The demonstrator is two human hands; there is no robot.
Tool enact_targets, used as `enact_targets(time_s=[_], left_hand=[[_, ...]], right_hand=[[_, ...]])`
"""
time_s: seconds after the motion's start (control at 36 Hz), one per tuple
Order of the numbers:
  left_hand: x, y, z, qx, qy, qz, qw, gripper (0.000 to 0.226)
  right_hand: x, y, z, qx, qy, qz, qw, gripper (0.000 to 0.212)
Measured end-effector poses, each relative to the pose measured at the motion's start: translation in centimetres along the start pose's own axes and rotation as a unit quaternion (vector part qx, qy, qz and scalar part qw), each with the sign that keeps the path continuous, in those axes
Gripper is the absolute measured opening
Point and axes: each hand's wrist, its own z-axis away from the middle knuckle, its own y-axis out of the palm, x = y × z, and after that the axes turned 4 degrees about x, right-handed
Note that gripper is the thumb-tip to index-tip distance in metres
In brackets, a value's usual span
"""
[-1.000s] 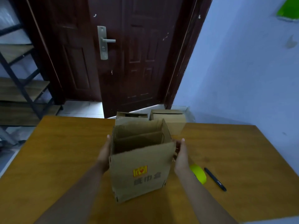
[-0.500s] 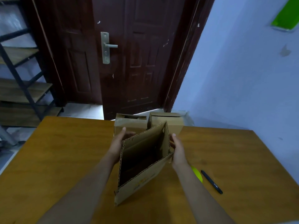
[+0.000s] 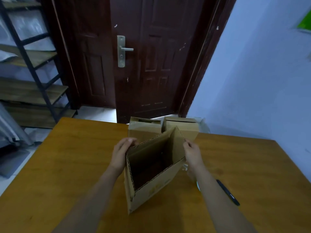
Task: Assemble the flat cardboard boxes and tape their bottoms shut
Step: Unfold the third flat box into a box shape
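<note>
Open cardboard box (image 3: 151, 167) held skewed near the middle of the table (image 3: 67, 165).

It is gripped at its upper corners, the left hand (image 3: 120, 155) curled over one and the right hand (image 3: 191, 153) pinching the other; being racked into a diamond, it could fold flat again if released. Two more boxes (image 3: 144, 130) are set at the far edge, a pen (image 3: 228, 192) toward the right edge, and what may be tape is hidden under the right forearm. Beyond, a dark door (image 3: 151, 56) and shelving (image 3: 33, 73) are seen.

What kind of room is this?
Probably a small storeroom or packing room: cardboard boxes stand on a wooden table, metal shelves line the wall, and a dark wooden door is behind.
</note>
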Motion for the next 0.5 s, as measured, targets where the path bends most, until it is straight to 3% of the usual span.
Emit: enact_targets(time_s=[0.17, 0.22, 0.33, 0.44, 0.5], left_hand=[[-0.3, -1.2, 1.0, 0.075, 0.044, -0.164, 0.983, 0.039], [-0.4, -1.5, 0.8, 0.032, 0.060, -0.242, 0.968, 0.034], [-1.9, -1.1, -0.5, -0.086, 0.038, -0.423, 0.901, 0.035], [-2.7, -0.1, -1.4, -0.090, -0.037, -0.410, 0.907, 0.028], [-2.4, 0.4, -1.7, -0.103, -0.041, -0.388, 0.915, 0.028]], right_hand=[[-0.9, 0.0, -0.3, -0.059, -0.029, 0.066, 0.996, 0.030], [-1.1, -0.1, -0.2, -0.066, -0.041, 0.079, 0.994, 0.028], [-1.2, -0.4, 0.6, -0.074, -0.072, 0.131, 0.986, 0.027], [-1.1, -1.0, 1.8, -0.066, -0.086, 0.182, 0.977, 0.020], [-0.8, -1.2, 2.3, -0.040, -0.077, 0.208, 0.974, 0.031]])
